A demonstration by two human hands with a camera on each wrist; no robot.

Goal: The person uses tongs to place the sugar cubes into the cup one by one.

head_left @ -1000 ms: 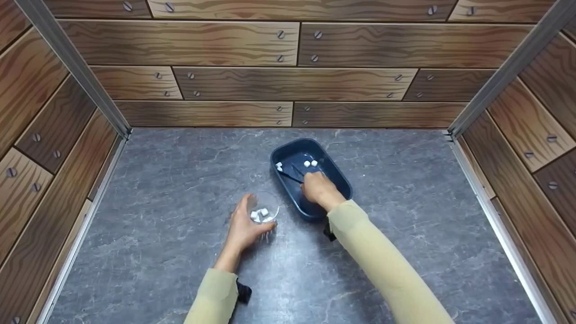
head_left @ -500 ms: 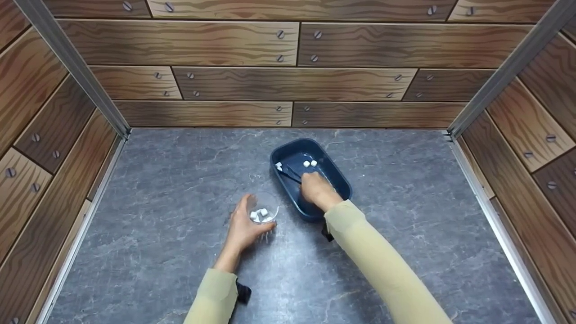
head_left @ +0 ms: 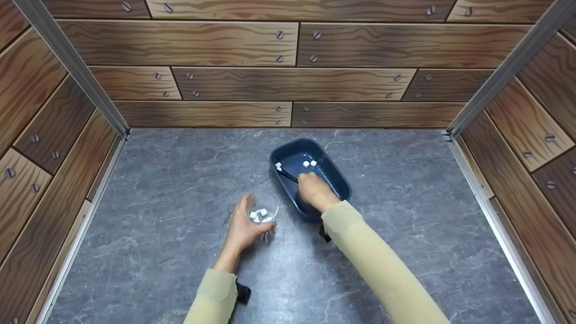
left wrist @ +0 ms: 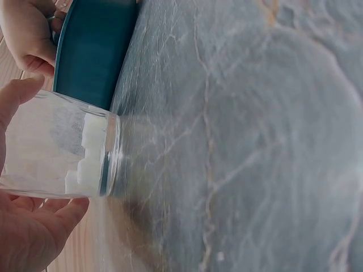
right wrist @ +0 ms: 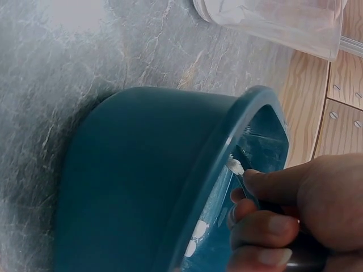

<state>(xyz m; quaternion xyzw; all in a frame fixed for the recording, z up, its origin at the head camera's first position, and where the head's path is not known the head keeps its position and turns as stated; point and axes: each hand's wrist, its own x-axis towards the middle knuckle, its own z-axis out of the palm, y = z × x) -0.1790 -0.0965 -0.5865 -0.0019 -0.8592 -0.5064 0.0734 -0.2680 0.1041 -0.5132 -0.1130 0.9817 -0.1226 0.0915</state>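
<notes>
My left hand grips a clear glass, thumb on one side and fingers on the other. Several small white cubes lie at the bottom of this glass, which stands upright on the grey surface. Inside the dark blue tub, my right hand holds thin black tweezers. Their tips are at white cubes by the tub's left wall; whether they pinch one I cannot tell. Two more white cubes lie farther right in the tub. The right wrist view shows the curled fingers over the tub.
The tub stands right of the glass, a short gap between them. Wood-patterned panels enclose the grey marbled surface at the back and both sides, with metal strips along the side edges.
My right hand has shifted slightly left, and the two tweezer prongs, spread apart before, have come together near the left wall cubes. The left hand and the glass stay in place.
</notes>
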